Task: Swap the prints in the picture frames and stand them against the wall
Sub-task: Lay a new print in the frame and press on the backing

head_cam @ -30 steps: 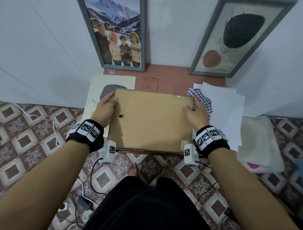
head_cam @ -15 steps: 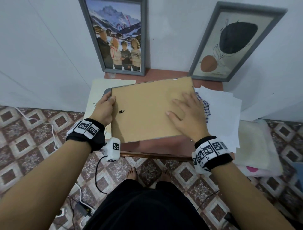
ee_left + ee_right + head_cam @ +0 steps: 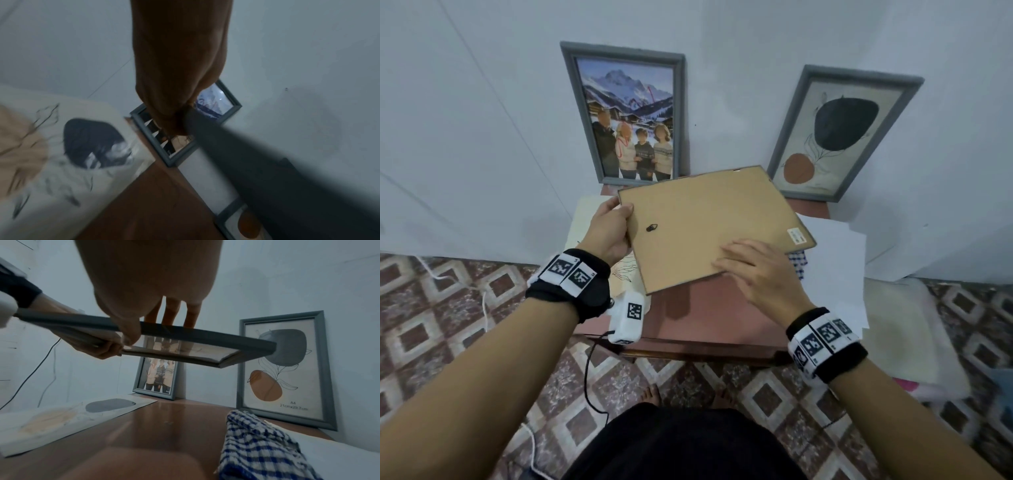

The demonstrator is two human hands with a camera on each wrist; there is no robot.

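A: Frame point(image 3: 709, 226) held face down above a reddish-brown table point(image 3: 709, 308), its brown backing board upward, tilted and clear of the tabletop.

B: And the hands?

A: The left hand point(image 3: 607, 231) grips the frame's left edge, thumb on the backing, fingers curled beneath. The right hand point(image 3: 758, 274) lies on the backing near the front edge, fingers point(image 3: 170, 311) fairly straight on top; the right wrist view shows its thumb tucked under the grey rim, pinching the frame.

B: What stands at the wall?

A: Two grey-framed pictures lean upright against it: a family photo point(image 3: 631, 120) before snowy mountains at left, an abstract print point(image 3: 839, 133) with a dark shape and an orange shape at right.

B: On the table?

A: A loose print point(image 3: 78, 415) with the same dark and tan shapes lies flat at left. A blue-checked cloth point(image 3: 261, 447) sits at right beside white paper sheets point(image 3: 835, 246).
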